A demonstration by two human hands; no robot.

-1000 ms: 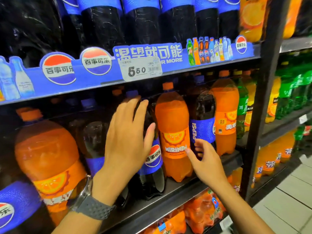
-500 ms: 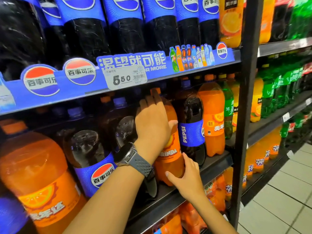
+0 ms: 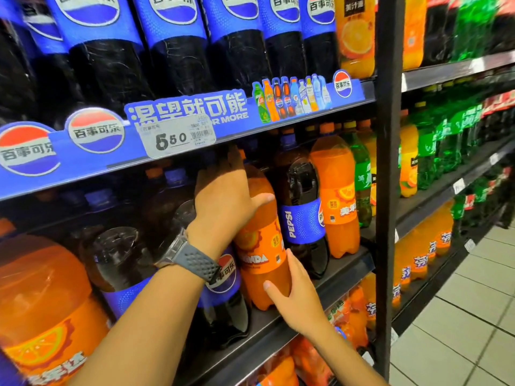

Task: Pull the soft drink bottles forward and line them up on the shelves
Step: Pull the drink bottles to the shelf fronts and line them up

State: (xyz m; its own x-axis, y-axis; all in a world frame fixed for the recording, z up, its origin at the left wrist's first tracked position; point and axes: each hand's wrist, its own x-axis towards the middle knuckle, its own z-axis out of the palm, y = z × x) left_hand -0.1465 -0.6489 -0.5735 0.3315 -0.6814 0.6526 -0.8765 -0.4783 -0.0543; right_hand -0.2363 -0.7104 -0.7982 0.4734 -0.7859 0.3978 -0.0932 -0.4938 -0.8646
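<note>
Head view, left hand (image 3: 223, 201) and right hand (image 3: 296, 298) both gripping full orange soda bottle (image 3: 262, 240), cola bottle (image 3: 302, 221) beside.

On the middle shelf (image 3: 345, 266) the Mirinda bottle (image 3: 262, 246) stands between the left Pepsi bottle (image 3: 223, 302) and the right Pepsi bottle (image 3: 302, 215). The left hand (image 3: 223, 201) grips its upper part, the right hand (image 3: 299, 298) its lower part. The price tag (image 3: 178, 137) hangs on the shelf edge above.
</note>
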